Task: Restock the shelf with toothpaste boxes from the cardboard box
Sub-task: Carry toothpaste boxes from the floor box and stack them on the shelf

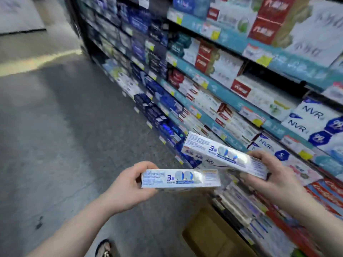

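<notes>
Both forearms reach up from the bottom of the view, each hand carrying 1 toothpaste box. Left hand point(128, 184) has its fingers closed around the left end of the nearer box point(181, 178), thumb on top, the box lying level across the body. Right hand point(272, 175) has its fingers wrapped over the right end of the second box point(220, 154), which is tilted, its far end raised toward the shelf point(213, 119). The 2 boxes are near each other but I cannot tell whether they touch.

Such cartons look light, stiff and glossy, so an end grip seems enough, though a hard squeeze would likely dent the thin card; holding the long edges would give better control when sliding 1 in.

Below, the cardboard box point(213, 234) sits on the floor point(65, 127) against the shelf foot, beside a sandalled foot point(104, 248). Shelf rows look tightly packed, with price tags along the front lips that a carton end could catch. Open aisle lies to the left, giving plenty of swing room
</notes>
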Demonstrator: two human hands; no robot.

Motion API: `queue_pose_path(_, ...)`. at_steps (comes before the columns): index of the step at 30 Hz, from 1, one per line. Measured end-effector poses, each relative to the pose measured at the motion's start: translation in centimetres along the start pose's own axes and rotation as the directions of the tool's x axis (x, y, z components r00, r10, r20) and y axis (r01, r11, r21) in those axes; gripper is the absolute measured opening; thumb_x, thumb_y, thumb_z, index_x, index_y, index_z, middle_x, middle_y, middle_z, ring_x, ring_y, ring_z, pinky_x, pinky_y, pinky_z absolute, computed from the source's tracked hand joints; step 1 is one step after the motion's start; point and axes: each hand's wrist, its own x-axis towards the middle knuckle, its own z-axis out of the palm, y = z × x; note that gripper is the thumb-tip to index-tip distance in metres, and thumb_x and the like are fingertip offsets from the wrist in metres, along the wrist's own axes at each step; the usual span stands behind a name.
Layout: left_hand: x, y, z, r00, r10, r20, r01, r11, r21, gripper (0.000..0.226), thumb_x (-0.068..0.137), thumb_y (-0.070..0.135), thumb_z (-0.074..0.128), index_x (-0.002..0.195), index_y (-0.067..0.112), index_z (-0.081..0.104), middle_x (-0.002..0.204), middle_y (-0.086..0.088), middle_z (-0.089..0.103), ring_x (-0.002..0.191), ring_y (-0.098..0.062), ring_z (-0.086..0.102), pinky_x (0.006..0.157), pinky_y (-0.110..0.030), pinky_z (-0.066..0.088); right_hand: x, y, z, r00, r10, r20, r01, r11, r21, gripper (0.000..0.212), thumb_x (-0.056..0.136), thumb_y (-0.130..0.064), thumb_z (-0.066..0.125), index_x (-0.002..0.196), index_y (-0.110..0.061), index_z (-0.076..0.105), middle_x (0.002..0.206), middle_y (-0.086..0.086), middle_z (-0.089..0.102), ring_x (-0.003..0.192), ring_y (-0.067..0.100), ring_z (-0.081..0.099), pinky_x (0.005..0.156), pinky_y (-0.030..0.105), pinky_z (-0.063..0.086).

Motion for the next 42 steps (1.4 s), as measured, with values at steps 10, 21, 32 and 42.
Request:
queue_pose_path(10,1.0,-2.5,-26.0,0.994,0.014,-0.106,-0.011,1.0,0.023,0.042,0.049,0.033,0.062,0.091,0.029,0.06,0.076,0.012,0.063,0.065,0.002,0.052,0.06,-0.012,0.042,13.5,-21.9,9.4,0.985,-0.173,-0.001,0.173,0.984,0.037,0.035,0.075,-0.026,0.072,0.096,-0.04,0.049,0.094,-0.023,0.055,0.084,-0.003,0.052,0.064,0.011,0.035)
queue_pose_path(21,8.3,-5.2,-41.9,0.979,-0.004,-0.206,0.002,1.0,-0.008,0.037,0.049,0.021,0.074,0.082,0.035,0.066,0.078,-0.001,0.07,0.06,0.001,0.055,0.056,-0.011,0.043,28.7,-35.2,15.1,0.964,-0.247,0.101,0.238,0.967,0.089,0.029,0.078,-0.03,0.067,0.099,-0.041,0.05,0.098,-0.018,0.059,0.065,-0.007,0.06,0.052,0.014,0.047)
queue_pose_path(32,26.7,-7.3,-58.0,0.95,-0.078,-0.303,0.072,0.997,-0.031,0.041,0.046,0.035,0.073,0.087,0.032,0.067,0.095,-0.013,0.07,0.075,-0.01,0.059,0.068,-0.023,0.047,53.2,-44.7,18.9,0.925,-0.366,0.103,0.348,0.924,0.158,0.029,0.076,-0.03,0.07,0.092,-0.042,0.05,0.096,-0.025,0.057,0.075,0.013,0.065,0.063,0.025,0.05)
queue_pose_path(42,40.6,-11.1,-70.5,0.915,-0.063,-0.398,0.024,0.995,-0.101,0.041,0.044,0.035,0.072,0.085,0.032,0.067,0.089,-0.005,0.071,0.075,-0.007,0.06,0.068,-0.021,0.046,71.5,-54.2,22.1,0.891,-0.442,0.105,0.438,0.897,0.062,0.029,0.078,-0.032,0.068,0.101,-0.039,0.051,0.105,-0.023,0.057,0.087,-0.005,0.056,0.063,0.012,0.044)
